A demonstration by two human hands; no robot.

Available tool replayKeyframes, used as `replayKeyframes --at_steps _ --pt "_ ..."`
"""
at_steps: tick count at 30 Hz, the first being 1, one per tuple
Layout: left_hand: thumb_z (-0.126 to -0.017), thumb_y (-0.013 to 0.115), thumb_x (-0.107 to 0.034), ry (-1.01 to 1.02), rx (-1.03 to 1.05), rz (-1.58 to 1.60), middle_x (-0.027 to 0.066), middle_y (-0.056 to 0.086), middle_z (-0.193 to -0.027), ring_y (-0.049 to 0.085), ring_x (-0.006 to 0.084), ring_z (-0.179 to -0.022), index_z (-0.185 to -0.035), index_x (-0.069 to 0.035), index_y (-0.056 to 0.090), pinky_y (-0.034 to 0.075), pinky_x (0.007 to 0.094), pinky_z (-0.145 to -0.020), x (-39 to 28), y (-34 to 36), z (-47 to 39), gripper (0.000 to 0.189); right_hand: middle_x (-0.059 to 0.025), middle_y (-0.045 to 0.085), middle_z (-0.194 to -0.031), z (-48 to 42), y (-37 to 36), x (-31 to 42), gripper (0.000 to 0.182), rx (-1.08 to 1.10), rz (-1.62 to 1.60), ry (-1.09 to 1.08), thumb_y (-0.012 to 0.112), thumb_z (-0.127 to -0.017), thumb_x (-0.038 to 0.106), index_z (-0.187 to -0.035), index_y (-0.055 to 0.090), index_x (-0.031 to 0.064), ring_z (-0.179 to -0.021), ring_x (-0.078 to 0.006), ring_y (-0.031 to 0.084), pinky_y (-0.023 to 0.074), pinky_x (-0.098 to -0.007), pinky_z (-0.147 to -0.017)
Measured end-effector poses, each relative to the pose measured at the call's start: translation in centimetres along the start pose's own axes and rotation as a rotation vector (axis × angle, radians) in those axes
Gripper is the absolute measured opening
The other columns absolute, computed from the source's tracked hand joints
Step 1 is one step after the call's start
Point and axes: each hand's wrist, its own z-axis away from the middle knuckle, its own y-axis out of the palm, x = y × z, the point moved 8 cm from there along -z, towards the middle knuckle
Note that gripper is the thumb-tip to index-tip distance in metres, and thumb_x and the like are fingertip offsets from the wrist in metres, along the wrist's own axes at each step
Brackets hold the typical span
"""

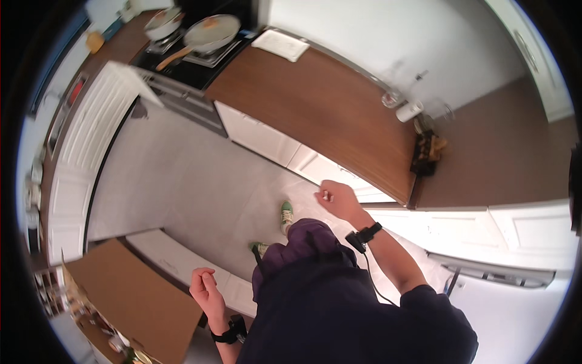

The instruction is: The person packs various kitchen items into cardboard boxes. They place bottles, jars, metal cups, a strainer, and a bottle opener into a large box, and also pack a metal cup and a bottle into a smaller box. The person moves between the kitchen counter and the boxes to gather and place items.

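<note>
My right hand (338,199) is curled into a loose fist near the wooden countertop's front edge, apart from it. A small bright patch shows between its fingers; whether it is an object or a gap is unclear. Lower left, my left hand (207,291) has its fingers folded in and holds nothing visible. It is nearest to a large brown cardboard sheet or box panel (132,291) and a white cabinet front (182,259). Black straps with small devices circle both wrists, and a cable runs from the right one. Before me stretches the brown countertop (313,100).
On the black stove (182,73) stand a frying pan (211,34) and a lidded pot (163,25). A white tray (280,44) lies beside it. In the counter corner are a white cup (409,110), glassware and a black rack (425,154). White drawers (263,134) line the floor.
</note>
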Motion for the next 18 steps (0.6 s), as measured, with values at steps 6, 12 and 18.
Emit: replayKeyframes --at_steps 6,12,18 --pt "-0.107 0.053 -0.01 0.112 0.165 -0.079 -0.0013 0.049 -0.071 0.042 0.0072 -0.064 -0.094 -0.002 0.063 0.033 0.0266 -0.058 -3.4 6.6 -4.5 0.019 -0.0133 0.068 -0.116 3.4 -9.6 -16.8 0.035 -0.316 0.248 0.206 0.075 -0.092 0.021 -0.121 0.061 0.0077 -0.101 -0.033 0.071 0.0574 -0.0447 -0.085" --pt "-0.108 0.052 -0.01 0.109 0.205 -0.217 -0.0012 0.051 -0.072 0.045 0.0063 -0.065 -0.096 -0.002 0.064 0.034 0.0254 -0.059 -5.7 14.3 -5.8 0.019 -0.0243 0.06 -0.132 -7.5 -26.1 -30.2 0.058 -0.606 0.198 0.331 0.073 -0.093 0.028 -0.142 0.052 0.0063 -0.12 -0.0446 0.061 0.0521 -0.0512 -0.101" --pt "-0.108 0.054 -0.011 0.091 0.201 -0.302 0.0 0.054 -0.07 0.049 0.0077 -0.066 -0.096 -0.001 0.066 0.037 0.0258 -0.06 -9.8 23.8 -6.0 0.019 -0.0357 0.049 -0.149 -19.0 -38.1 -41.6 0.097 -1.026 0.15 0.364 0.082 -0.088 0.042 -0.155 0.032 -0.0082 -0.139 -0.0487 0.049 0.0422 -0.0485 -0.116"
